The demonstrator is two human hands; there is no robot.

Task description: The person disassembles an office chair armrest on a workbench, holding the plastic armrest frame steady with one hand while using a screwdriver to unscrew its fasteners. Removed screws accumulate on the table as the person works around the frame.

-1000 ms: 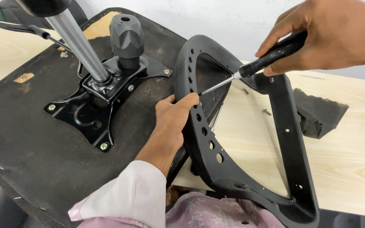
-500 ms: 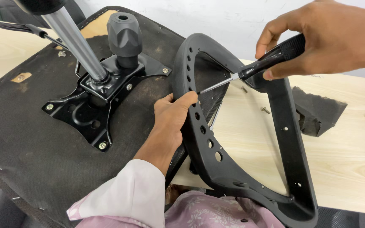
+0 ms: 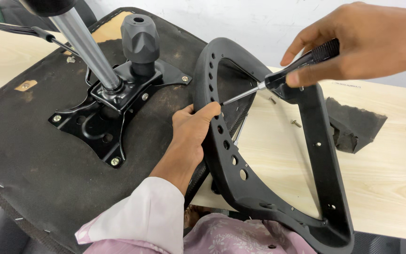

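Black plastic armrest loop [image 3: 278, 155] stands on edge in the centre of the frame, between the upturned seat [image 3: 38, 155] on the left and the pale wood table [image 3: 381, 178] on the right; its long axis runs from upper centre down to the lower right corner; my left hand [image 3: 191, 136] is wrapped round its left rail, thumb over the top beside the row of holes, holding it steady; my right hand [image 3: 367, 42], upper right, is closed on the screwdriver [image 3: 283, 80] handle; shaft points down and left across the loop's opening, tip at the inner face of the left rail, just above my left thumb; whether the tip sits in a screw head I can't tell; so the work point lies left and below the right hand, touching distance from the left hand, left hand clearly nearer; driver axis roughly crosswise to the rail; seat underside shows the black mount plate [image 3: 109, 113], steel gas column [image 3: 85, 47] and knob [image 3: 139, 40], upper left; loose screws [image 3: 296, 123] lie on the table inside the loop; torn black fabric scrap [image 3: 353, 124] to the right of it.
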